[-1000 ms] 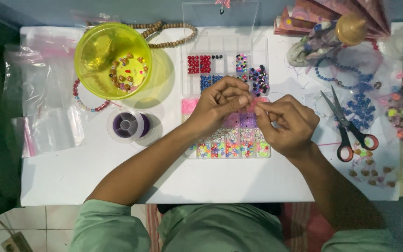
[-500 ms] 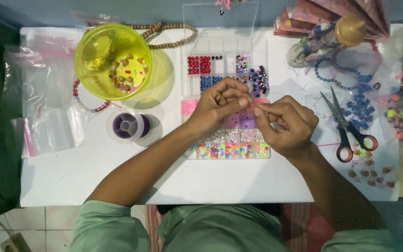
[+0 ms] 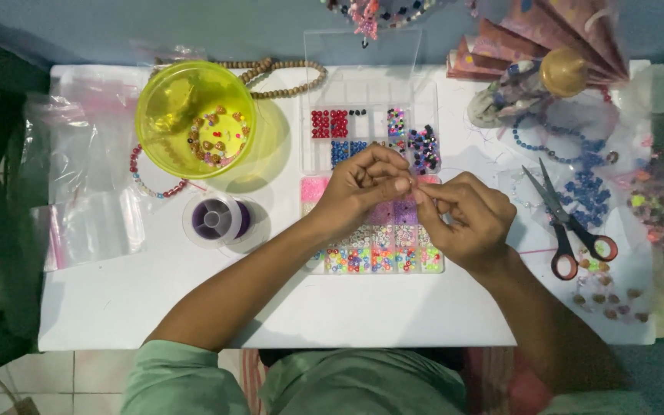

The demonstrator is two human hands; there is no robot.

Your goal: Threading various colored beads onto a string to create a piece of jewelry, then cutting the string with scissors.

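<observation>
My left hand (image 3: 363,188) and my right hand (image 3: 466,219) meet fingertip to fingertip above a clear compartment box of coloured beads (image 3: 374,127). Both pinch something very small between thumb and fingers; it is too small to make out, probably a bead and a thin thread. The hands hide the middle compartments of the box. Red, blue, black and mixed beads show above the hands, and multicoloured beads show below them.
A yellow plastic bowl (image 3: 190,115) with beads stands at the left, above a purple thread spool (image 3: 217,219). A wooden bead string (image 3: 286,77), a red bead bracelet (image 3: 151,184), clear plastic bags (image 3: 90,192), red-handled scissors (image 3: 570,227) and loose blue beads (image 3: 585,188) lie around on the white table (image 3: 194,315).
Both hands stay pinched together over the bead box, with only slight finger movement.
</observation>
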